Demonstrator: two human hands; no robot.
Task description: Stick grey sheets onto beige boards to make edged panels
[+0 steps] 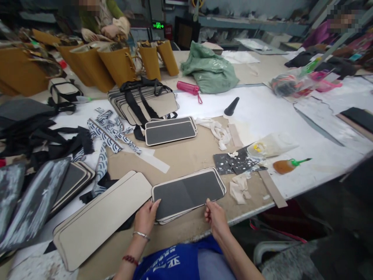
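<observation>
In front of me lies a small stack of rounded rectangular boards, the top one a dark grey panel with a beige border. My left hand holds its near left corner, thumb on top and the other fingers partly hidden. At the near right edge, my right hand pinches the same panel between thumb and curled fingers. Longer beige boards lie overlapping to the left, close beside my left hand. Farther back rests another pair of dark grey panels with beige rims.
Glue-spotted black pieces, an orange bottle with green nozzle and crumpled tape lie right. Strapped boards, a pink umbrella-like case and green sack stand behind. Patterned strips lie left; a co-worker handles mustard bags.
</observation>
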